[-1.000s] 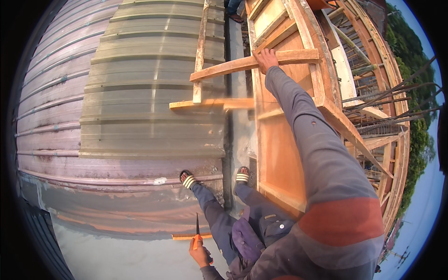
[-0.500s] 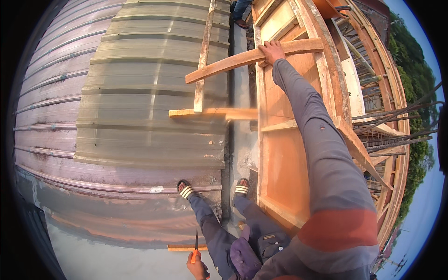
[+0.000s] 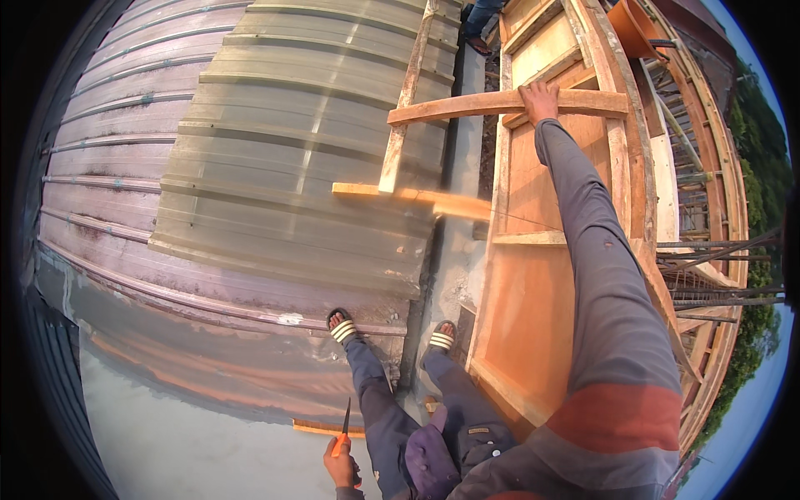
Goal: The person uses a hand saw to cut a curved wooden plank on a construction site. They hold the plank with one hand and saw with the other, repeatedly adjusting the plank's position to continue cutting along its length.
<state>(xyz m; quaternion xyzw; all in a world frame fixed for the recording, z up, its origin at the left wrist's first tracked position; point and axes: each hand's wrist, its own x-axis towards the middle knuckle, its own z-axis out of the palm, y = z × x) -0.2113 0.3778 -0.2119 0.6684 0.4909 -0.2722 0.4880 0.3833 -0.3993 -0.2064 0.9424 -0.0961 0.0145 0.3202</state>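
Observation:
My right hand (image 3: 540,102) is closed over a wooden beam (image 3: 467,105) that lies crosswise over the plywood formwork panel (image 3: 525,300). The beam's left end reaches out above the metal roofing, over a long thin batten (image 3: 406,108). Low in the view, my left hand (image 3: 340,465) is closed around the orange handle of a handsaw (image 3: 341,443). Its dark, narrow blade points up and away from me, beside my left leg. A short strip of wood (image 3: 321,427) lies just behind the saw.
Corrugated roofing sheets (image 3: 275,158) spread to the left. Another plank (image 3: 367,191) juts from the panel across the concrete ledge (image 3: 467,100). Steel bars (image 3: 717,292) stick out at the right, near an orange bucket (image 3: 635,29). Another person's foot (image 3: 477,45) stands at the top.
The view has turned, so the beam, panel and roofing appear shifted to the right. My right hand keeps its hold on the beam, and my left hand still has the handsaw.

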